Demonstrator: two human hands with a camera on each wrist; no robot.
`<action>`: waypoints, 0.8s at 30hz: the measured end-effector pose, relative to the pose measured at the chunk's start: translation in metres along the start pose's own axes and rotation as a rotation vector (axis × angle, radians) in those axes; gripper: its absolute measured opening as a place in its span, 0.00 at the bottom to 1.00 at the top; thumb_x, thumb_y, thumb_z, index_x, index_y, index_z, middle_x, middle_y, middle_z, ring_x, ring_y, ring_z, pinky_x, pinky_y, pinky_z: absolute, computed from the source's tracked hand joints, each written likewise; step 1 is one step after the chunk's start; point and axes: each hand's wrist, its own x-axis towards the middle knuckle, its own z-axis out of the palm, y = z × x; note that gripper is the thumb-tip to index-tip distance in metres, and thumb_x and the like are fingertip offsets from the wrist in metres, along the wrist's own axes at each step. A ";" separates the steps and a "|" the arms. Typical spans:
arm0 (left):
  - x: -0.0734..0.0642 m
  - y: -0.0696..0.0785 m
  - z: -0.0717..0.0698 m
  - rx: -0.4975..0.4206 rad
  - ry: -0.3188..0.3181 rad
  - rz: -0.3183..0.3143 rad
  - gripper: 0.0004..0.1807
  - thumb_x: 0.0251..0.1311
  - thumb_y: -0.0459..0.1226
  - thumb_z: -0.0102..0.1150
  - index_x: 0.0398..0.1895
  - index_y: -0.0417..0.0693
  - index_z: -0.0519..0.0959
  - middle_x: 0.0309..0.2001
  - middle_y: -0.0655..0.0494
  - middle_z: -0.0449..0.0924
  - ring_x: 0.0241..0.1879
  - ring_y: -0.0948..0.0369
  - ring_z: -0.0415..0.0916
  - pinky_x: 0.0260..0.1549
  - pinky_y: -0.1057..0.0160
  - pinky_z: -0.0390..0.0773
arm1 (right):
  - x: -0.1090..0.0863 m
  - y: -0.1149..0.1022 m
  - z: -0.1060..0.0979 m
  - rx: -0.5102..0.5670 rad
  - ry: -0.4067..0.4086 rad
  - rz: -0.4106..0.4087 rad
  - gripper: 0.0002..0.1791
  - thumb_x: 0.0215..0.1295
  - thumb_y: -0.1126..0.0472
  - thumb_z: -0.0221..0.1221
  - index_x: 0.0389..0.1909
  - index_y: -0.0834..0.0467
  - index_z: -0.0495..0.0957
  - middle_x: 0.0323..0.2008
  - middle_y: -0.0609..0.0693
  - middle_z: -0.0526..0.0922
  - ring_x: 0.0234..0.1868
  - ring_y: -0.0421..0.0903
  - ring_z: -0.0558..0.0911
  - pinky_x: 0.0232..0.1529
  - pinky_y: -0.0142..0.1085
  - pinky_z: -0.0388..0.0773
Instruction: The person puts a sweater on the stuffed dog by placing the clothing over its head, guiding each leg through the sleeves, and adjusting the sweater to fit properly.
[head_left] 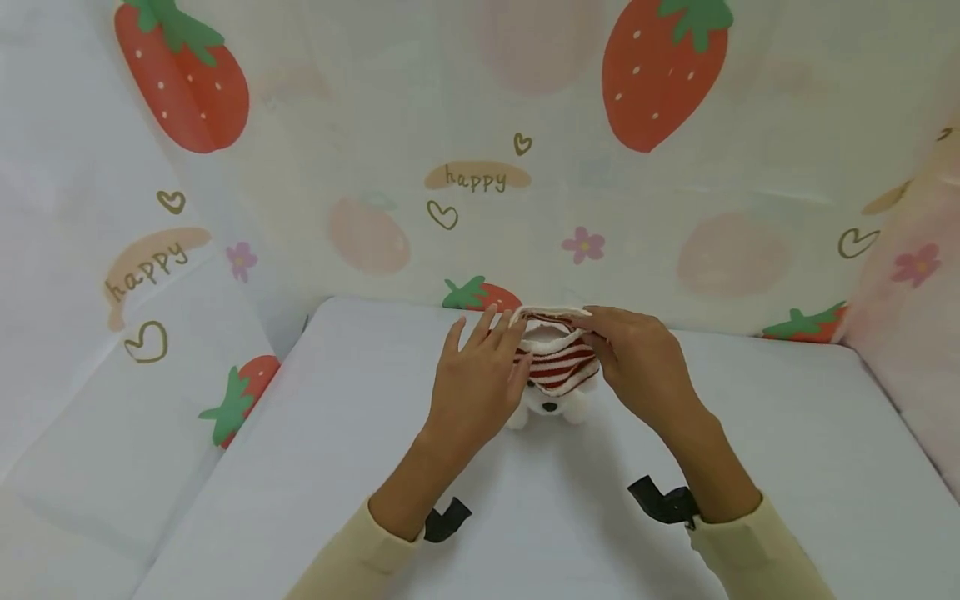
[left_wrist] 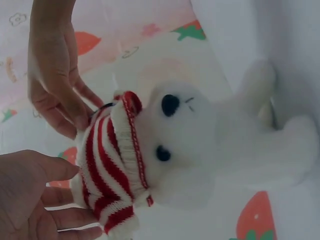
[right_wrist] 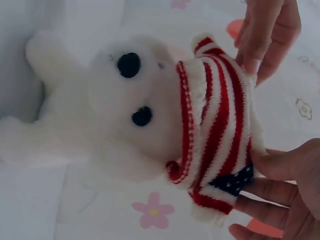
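Note:
A white plush bear (head_left: 551, 406) lies on the white table (head_left: 750, 467) with its head toward me. A red-and-white striped knitted sweater (head_left: 561, 364) sits round its neck and body, and the hem is stretched open at the far end. My left hand (head_left: 510, 333) pinches the hem's left side, with the fingers fairly straight. My right hand (head_left: 600, 329) pinches the right side. The left wrist view shows the bear's face (left_wrist: 192, 130), the sweater (left_wrist: 107, 170) and my left hand (left_wrist: 75, 195). In the right wrist view the sweater (right_wrist: 220, 130) shows a blue starred patch beside my right hand (right_wrist: 255, 195).
Cloth walls printed with strawberries (head_left: 663, 67), hearts and "happy" stand close round the table on the left, back and right. Black straps (head_left: 663, 502) hang at both wrists. The cream sleeves (head_left: 757, 550) reach in from the near edge.

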 end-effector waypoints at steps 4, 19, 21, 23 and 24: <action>-0.002 -0.002 0.005 -0.071 -0.010 -0.021 0.24 0.72 0.47 0.57 0.67 0.50 0.76 0.66 0.52 0.76 0.72 0.55 0.66 0.68 0.46 0.64 | -0.007 0.005 0.005 0.087 0.056 -0.014 0.21 0.63 0.70 0.67 0.58 0.58 0.83 0.60 0.58 0.81 0.58 0.58 0.81 0.51 0.55 0.79; -0.003 -0.006 0.012 -0.192 0.047 -0.033 0.24 0.70 0.43 0.60 0.68 0.50 0.76 0.64 0.52 0.78 0.69 0.55 0.70 0.64 0.48 0.69 | -0.040 0.041 0.025 0.425 -0.094 0.538 0.17 0.76 0.53 0.56 0.44 0.62 0.85 0.29 0.52 0.87 0.26 0.48 0.83 0.29 0.38 0.79; -0.004 -0.008 0.013 -0.236 0.065 -0.045 0.25 0.69 0.43 0.62 0.67 0.51 0.76 0.63 0.53 0.79 0.67 0.54 0.72 0.63 0.50 0.71 | -0.037 0.043 0.030 0.506 -0.169 0.579 0.19 0.77 0.51 0.55 0.48 0.63 0.83 0.34 0.55 0.88 0.29 0.50 0.84 0.33 0.40 0.81; -0.004 -0.009 0.015 -0.279 0.085 -0.057 0.26 0.67 0.42 0.64 0.68 0.51 0.76 0.62 0.54 0.80 0.66 0.54 0.73 0.61 0.51 0.73 | -0.035 0.044 0.034 0.590 -0.197 0.606 0.20 0.77 0.52 0.55 0.53 0.65 0.81 0.39 0.59 0.87 0.32 0.51 0.84 0.34 0.39 0.82; -0.005 -0.009 0.016 -0.297 0.096 -0.061 0.26 0.67 0.42 0.65 0.68 0.51 0.76 0.62 0.54 0.80 0.66 0.54 0.74 0.60 0.51 0.74 | -0.034 0.044 0.035 0.625 -0.207 0.619 0.20 0.76 0.53 0.55 0.55 0.65 0.80 0.41 0.60 0.87 0.34 0.51 0.84 0.34 0.38 0.83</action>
